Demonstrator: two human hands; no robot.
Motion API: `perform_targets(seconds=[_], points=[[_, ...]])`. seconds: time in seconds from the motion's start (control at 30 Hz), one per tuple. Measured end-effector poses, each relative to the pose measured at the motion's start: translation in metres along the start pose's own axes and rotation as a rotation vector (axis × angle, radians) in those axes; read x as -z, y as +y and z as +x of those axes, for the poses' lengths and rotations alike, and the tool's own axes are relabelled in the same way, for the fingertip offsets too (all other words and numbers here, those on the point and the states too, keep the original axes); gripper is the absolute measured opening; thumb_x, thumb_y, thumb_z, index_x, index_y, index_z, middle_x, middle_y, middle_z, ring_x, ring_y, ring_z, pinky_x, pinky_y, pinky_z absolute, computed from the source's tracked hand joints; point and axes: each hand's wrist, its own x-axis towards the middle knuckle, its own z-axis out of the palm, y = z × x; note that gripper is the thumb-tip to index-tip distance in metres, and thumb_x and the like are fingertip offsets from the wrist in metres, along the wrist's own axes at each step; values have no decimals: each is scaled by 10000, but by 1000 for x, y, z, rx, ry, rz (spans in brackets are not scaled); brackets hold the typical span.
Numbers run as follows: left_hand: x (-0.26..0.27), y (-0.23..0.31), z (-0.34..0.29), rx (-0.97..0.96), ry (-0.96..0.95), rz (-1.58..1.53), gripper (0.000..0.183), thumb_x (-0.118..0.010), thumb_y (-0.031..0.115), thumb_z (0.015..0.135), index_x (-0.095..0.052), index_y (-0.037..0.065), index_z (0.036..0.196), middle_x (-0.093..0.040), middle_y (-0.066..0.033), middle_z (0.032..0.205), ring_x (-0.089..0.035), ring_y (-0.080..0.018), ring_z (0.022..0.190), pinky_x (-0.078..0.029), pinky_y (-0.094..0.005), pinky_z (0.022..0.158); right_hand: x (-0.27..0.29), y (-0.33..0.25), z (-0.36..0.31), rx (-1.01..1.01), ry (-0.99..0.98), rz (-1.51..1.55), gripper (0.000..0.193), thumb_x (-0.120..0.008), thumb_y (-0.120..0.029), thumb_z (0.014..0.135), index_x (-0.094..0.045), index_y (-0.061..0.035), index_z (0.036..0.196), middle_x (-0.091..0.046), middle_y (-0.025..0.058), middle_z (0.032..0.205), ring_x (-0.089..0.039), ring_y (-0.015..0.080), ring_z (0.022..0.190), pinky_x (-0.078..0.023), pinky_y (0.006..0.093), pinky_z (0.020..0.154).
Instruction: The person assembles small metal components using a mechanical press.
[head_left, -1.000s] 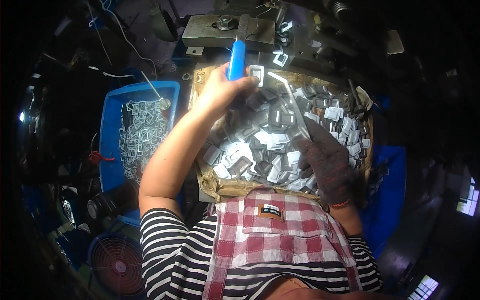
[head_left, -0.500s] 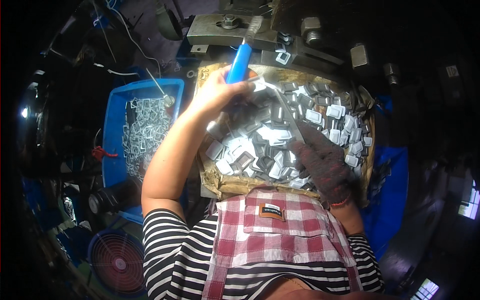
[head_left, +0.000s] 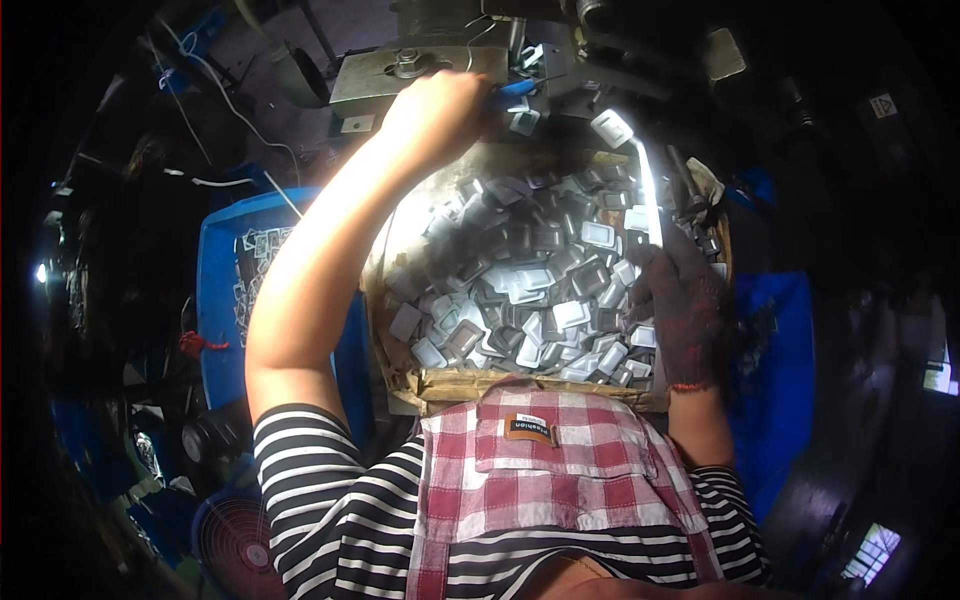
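Note:
My bare left hand (head_left: 440, 110) is closed around the blue handle of a brush (head_left: 517, 89), held at the front of the machine. The bristles do not show against the dark parts there. In a dark knitted glove, my right hand (head_left: 682, 305) grips long metal tweezers (head_left: 650, 195), which point away from me. At their tip is a small, pale rectangular metal piece (head_left: 611, 128), raised above the far right part of an open carton (head_left: 520, 384). Many similar shallow pieces (head_left: 535, 285) lie heaped in that carton, below and between my hands.
A thick steel block with a bolt (head_left: 408, 64) stands beyond my left hand. On the left, a blue bin (head_left: 215, 270) holds thin metal frames, partly behind my forearm. Another blue container (head_left: 790, 350) is at the right. A round fan (head_left: 235, 540) stands at the lower left.
My left hand has moved away from me to the machine, its brush swinging from upright to pointing right. My right hand has shifted right and farther out, carrying the piece in the tweezers.

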Motion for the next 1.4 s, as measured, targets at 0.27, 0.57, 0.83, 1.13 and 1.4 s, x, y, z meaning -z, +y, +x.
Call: perform_targets(seconds=[0.27,0.57,0.83,1.13,1.4], points=[[9,20,35,-29,-40,145,155,-612,114,842,-724,10,869,-722,-201,893,-725,-357,836,-591,-442,729,-18,-8,41,78,57,-3,385,-619,-115,924,-621,-104,1309,-609,-6,760,-555,52,611,-466,224,523],[-36,-23,-39,-153,-102,-275,321,-744,110,780,-659,-12,1064,-626,-185,1024,-643,-376,987,-519,-420,848,-38,17,77,257,44,-199,374,-658,-164,908,-636,-84,1273,-637,38,796,-572,61,608,-478,241,525],[-23,-21,-54,101,-296,-346,329,-742,98,804,-651,-27,1094,-692,-136,919,-689,-331,838,-536,-386,800,-14,10,49,285,102,-91,394,-646,-149,922,-615,-84,1310,-652,31,899,-577,64,672,-473,222,544],[-51,-21,-65,430,-49,-1573,281,-778,126,831,-576,43,1008,-650,-51,901,-680,-142,777,-544,-256,687,-21,-7,-16,-64,-303,-53,402,-641,-183,949,-599,-54,1327,-685,53,832,-630,85,671,-524,243,591],[-66,-14,-69,394,-111,-1651,306,-784,160,850,-568,40,1031,-651,-62,911,-688,-146,769,-546,-247,638,-32,3,-17,-146,-363,-33,418,-648,-156,936,-588,-53,1337,-700,70,947,-634,89,712,-524,252,619]])
